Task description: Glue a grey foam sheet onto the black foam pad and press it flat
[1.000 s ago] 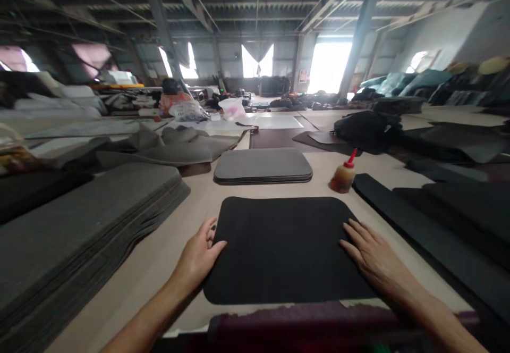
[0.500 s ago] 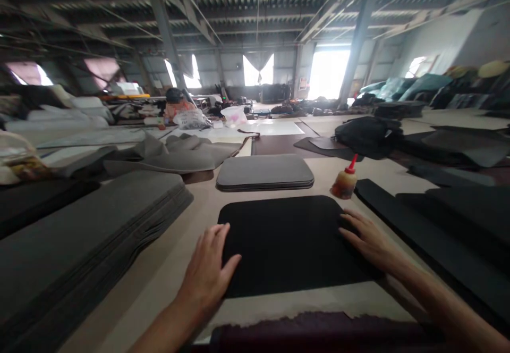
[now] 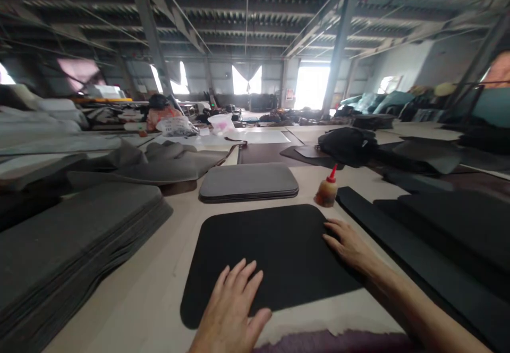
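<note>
A black rounded sheet (image 3: 271,246) lies flat on the pale table (image 3: 159,268) in front of me. My left hand (image 3: 235,305) rests on its near left part, fingers spread. At the sheet's right edge lies my right hand (image 3: 346,244), its fingers stretched out on the surface. Beyond the black sheet is a small stack of grey rounded pieces (image 3: 249,180). To the right of that stack stands a glue-like bottle with a red nozzle (image 3: 326,191).
A tall stack of dark grey sheets (image 3: 79,225) fills the left side. Black sheets (image 3: 450,225) lie on the right, with a black bundle (image 3: 346,143) farther back. Purple material (image 3: 326,341) is at the near edge. Far left, a person (image 3: 159,111) is behind a plastic bag.
My left hand has moved from the sheet's left edge onto its near part. The view has shifted, so most things appear farther left. My right hand stays at the right edge.
</note>
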The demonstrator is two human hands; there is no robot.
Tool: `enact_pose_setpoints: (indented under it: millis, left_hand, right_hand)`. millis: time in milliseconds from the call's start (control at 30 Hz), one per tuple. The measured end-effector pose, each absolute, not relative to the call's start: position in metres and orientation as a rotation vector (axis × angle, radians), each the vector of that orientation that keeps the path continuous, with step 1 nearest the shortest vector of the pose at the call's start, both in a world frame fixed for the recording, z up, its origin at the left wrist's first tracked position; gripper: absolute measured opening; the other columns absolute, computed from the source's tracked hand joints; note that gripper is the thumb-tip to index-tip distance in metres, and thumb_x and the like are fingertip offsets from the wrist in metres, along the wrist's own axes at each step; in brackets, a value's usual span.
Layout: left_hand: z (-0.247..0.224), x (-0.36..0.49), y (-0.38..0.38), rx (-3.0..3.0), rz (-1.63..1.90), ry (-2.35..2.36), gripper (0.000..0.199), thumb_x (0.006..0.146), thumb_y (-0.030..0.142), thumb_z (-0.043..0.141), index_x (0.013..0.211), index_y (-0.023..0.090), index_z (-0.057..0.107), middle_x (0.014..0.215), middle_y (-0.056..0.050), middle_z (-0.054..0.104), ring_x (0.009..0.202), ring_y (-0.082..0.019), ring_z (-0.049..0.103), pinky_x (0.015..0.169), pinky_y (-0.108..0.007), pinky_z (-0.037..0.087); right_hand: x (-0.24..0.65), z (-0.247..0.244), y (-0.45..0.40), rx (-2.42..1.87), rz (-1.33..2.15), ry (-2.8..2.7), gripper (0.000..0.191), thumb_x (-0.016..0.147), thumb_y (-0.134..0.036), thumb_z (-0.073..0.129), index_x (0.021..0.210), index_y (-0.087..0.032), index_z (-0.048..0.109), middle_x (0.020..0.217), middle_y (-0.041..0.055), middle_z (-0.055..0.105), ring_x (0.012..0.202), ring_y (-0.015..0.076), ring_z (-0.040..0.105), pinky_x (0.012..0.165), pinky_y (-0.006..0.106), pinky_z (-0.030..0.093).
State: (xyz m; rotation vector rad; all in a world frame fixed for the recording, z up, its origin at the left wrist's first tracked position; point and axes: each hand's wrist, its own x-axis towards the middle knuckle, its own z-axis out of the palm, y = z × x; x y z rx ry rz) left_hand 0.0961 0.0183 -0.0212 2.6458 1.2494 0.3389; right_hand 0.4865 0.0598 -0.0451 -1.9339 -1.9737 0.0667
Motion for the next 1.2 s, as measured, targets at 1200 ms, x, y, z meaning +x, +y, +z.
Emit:
enact_pose_setpoints:
  millis: [1200]
  left_hand:
    - [0.003,0.108,0.042,2.503,0.26,1.362,0.058,0.095,0.049,0.053,0.148,0.028,0.045,0.158,-0.004,0.04,0.15,-0.03,0.026,0.126,-0.059,0.017]
  right_hand:
    - [0.459,-0.066,0.08,-1.947,-0.335,-2.054,0.05,0.103,-0.037,0.03,0.132,-0.014,0.064,0.141,0.0134,0.057,0.122,0.0339,0.053,0.1,0.049,0.049]
